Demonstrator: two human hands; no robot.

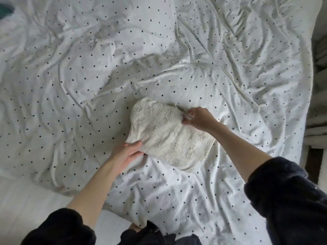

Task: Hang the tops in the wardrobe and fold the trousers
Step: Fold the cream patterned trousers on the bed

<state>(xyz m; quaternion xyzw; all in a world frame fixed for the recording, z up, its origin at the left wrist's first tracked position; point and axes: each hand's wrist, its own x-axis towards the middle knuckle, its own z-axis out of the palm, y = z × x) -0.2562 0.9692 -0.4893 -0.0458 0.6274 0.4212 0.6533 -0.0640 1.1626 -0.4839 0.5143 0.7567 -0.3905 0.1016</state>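
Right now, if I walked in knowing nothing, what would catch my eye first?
First, the cream printed garment, folded into a compact bundle mid-bed. The left hand grips its near-left edge, while the right hand pinches its far-right corner. All around spreads a rumpled white duvet dotted with small dark spots.

The rumpled polka-dot duvet (88,76) is stretching open across the upper and left of the frame, with only soft ridges lying in a hand's way. At centre, the folded trousers (168,135) are occupying the bed, with the left hand (127,152) gripping their lower-left corner and the right hand (198,119) pinching their upper-right edge. Dark furniture (315,156) is crowding the right edge.
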